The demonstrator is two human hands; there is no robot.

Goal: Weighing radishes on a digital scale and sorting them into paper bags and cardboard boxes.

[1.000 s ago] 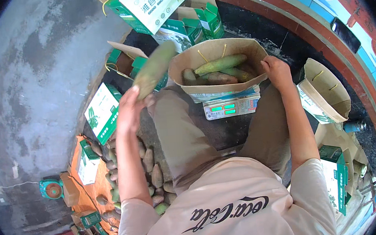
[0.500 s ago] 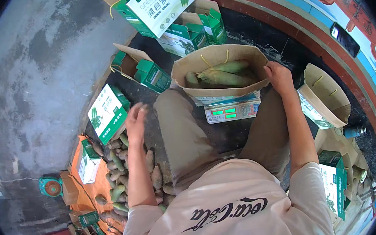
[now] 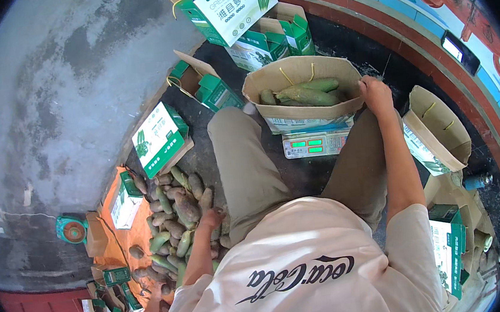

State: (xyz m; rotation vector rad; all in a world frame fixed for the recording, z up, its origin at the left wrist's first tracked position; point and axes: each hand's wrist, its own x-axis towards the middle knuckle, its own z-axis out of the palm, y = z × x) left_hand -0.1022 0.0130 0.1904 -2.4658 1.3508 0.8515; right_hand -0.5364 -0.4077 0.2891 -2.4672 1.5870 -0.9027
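A brown cardboard carry box with yellow cord handles stands upright on a digital scale whose display is lit. Several green radishes lie inside it. My right hand pinches the box's right rim, fingers closed on the cardboard edge. Down at my left, my left hand reaches into a heap of radishes, right against one brownish radish. Its fingers are mostly hidden, so whether they grip that radish is unclear.
Another person's hand is at the heap's lower edge. Open boxes stand ahead and at right. A green-and-white box lies left of my knee. A phone rests on the ledge; a small turquoise fan stands far left.
My left hand has dropped from beside my knee down to the radish heap. My right hand stays on the box rim. Another person's hand has come into view at lower left.
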